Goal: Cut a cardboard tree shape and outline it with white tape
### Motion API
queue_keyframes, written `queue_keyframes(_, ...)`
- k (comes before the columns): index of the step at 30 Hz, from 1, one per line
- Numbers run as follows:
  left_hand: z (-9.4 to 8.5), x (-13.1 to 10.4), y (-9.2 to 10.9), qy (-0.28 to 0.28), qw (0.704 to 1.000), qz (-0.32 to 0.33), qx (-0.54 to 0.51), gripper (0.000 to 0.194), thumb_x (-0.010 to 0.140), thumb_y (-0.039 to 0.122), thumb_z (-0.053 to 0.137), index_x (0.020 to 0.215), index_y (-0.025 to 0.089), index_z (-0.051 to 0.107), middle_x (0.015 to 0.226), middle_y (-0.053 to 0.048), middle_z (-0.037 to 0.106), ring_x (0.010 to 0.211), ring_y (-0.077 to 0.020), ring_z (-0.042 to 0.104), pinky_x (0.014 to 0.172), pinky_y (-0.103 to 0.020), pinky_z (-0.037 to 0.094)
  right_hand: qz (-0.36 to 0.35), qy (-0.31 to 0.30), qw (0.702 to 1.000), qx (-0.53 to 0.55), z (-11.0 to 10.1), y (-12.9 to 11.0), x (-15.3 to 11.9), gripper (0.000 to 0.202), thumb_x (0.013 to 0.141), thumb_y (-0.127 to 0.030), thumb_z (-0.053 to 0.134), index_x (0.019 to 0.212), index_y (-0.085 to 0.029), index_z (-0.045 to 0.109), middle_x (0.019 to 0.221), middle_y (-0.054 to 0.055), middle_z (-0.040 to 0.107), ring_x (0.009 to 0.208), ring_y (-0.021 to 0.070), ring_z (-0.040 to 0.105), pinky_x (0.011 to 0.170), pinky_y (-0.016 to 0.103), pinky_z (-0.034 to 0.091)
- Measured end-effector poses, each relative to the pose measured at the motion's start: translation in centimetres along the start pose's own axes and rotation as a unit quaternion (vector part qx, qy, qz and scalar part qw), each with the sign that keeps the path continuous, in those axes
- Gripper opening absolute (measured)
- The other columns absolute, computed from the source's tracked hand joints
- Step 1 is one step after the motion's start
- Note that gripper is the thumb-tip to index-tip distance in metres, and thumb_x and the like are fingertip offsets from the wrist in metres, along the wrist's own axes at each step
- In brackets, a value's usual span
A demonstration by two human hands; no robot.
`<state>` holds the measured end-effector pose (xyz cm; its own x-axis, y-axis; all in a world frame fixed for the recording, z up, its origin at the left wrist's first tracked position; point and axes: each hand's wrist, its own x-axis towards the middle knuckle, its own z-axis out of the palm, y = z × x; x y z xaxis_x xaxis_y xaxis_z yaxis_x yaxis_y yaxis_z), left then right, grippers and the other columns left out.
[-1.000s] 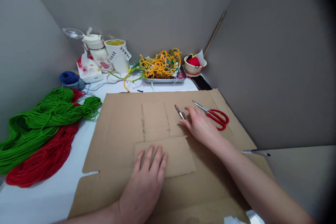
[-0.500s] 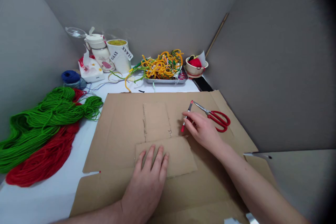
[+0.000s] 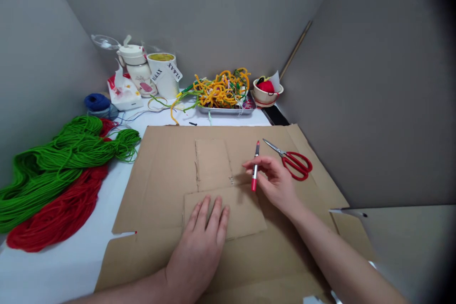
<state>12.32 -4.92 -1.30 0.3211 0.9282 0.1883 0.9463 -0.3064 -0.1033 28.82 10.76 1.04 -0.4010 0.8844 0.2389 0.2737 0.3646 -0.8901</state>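
Note:
My left hand (image 3: 203, 237) lies flat, fingers spread, over a small cardboard piece (image 3: 245, 213) on the large cardboard sheet (image 3: 153, 175). Between the fingers of my right hand (image 3: 276, 183) is a red marker (image 3: 255, 168), its red ends pointing away from me and toward me. The marker is held above the sheet, near the right side of the small piece. Beyond that piece, a second rectangular cardboard piece (image 3: 213, 164) lies on the sheet with rough edges. Red-handled scissors (image 3: 297, 164) lie just right of my right hand, blades partly apart.
Green yarn (image 3: 64, 156) and red yarn (image 3: 67, 209) lie at the left. Along the back stand a bottle (image 3: 140, 73), a white cup (image 3: 166, 85), a metal tray (image 3: 226, 110) heaped with orange yarn, and a bowl (image 3: 265, 97) with red yarn. Grey walls enclose the table.
My right hand has lifted the marker and drawn it slightly toward me, turning it more upright in view. My left hand stays on the small cardboard piece.

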Motion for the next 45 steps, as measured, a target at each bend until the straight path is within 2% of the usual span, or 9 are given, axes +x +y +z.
queue_keyframes(3,0.1,0.1,-0.1,0.006,1.0,0.0,0.0,0.049,0.082,0.023,0.045,0.129,0.013,0.054,0.135,-0.014,0.051,0.122,-0.0353,0.045,0.094,-0.048,0.043,-0.014,-0.07,0.997,-0.041,0.4,0.5,-0.3,0.016,0.09,-0.026,0.049,0.105,-0.023,0.054,0.11,0.007,0.065,0.098,0.0178,0.063,0.088,0.036,0.049)
queue_keyframes(6,0.1,0.1,0.0,0.01,1.0,0.004,0.002,0.048,0.083,0.025,0.046,0.128,0.013,0.054,0.135,-0.015,0.051,0.122,-0.0345,0.045,0.095,-0.047,0.042,-0.079,-0.154,0.98,-0.097,0.8,0.8,0.2,0.02,0.092,-0.021,0.046,0.11,-0.025,0.051,0.123,0.007,0.059,0.113,0.0179,0.056,0.096,0.038,0.045)
queue_keyframes(10,0.2,0.0,0.0,0.016,1.0,0.004,0.009,0.046,0.084,0.026,0.047,0.128,0.013,0.054,0.134,-0.014,0.052,0.122,-0.0341,0.046,0.095,-0.047,0.041,-0.165,-0.207,0.951,-0.16,1.5,1.2,1.2,0.02,0.09,-0.019,0.051,0.11,-0.023,0.052,0.123,0.009,0.06,0.118,0.0201,0.052,0.099,0.041,0.041)
queue_keyframes(15,0.3,0.1,0.1,0.021,1.0,0.006,0.01,0.046,0.085,0.029,0.046,0.128,0.012,0.054,0.132,-0.014,0.053,0.121,-0.0347,0.047,0.096,-0.047,0.04,-0.184,-0.203,0.943,-0.19,1.9,1.6,1.4,0.022,0.09,-0.019,0.052,0.111,-0.022,0.052,0.109,0.01,0.066,0.115,0.0216,0.054,0.098,0.043,0.042)
queue_keyframes(27,0.5,0.1,0.0,0.021,1.0,0.01,0.014,0.048,0.084,0.029,0.048,0.128,0.011,0.054,0.133,-0.016,0.053,0.12,-0.0357,0.048,0.096,-0.047,0.041,-0.166,-0.206,0.949,-0.172,1.8,1.4,1.3,0.023,0.089,-0.016,0.051,0.111,-0.024,0.052,0.106,0.008,0.066,0.112,0.0211,0.055,0.095,0.041,0.044)
queue_keyframes(38,0.6,-0.1,0.0,0.019,1.0,0.011,0.013,0.047,0.084,0.028,0.047,0.128,0.011,0.053,0.133,-0.016,0.053,0.12,-0.0359,0.048,0.095,-0.047,0.042,-0.158,-0.211,0.95,-0.17,1.8,1.6,1.3,0.022,0.09,-0.016,0.05,0.111,-0.024,0.051,0.107,0.009,0.064,0.11,0.0209,0.056,0.095,0.041,0.044)
queue_keyframes(45,0.5,0.1,0.1,0.015,1.0,0.012,0.015,0.049,0.084,0.029,0.048,0.128,0.011,0.053,0.133,-0.016,0.052,0.12,-0.0357,0.048,0.095,-0.047,0.042,-0.122,-0.213,0.958,-0.147,1.6,1.6,1.3,0.025,0.09,-0.019,0.05,0.115,-0.023,0.05,0.12,0.009,0.06,0.11,0.02,0.056,0.095,0.04,0.044)
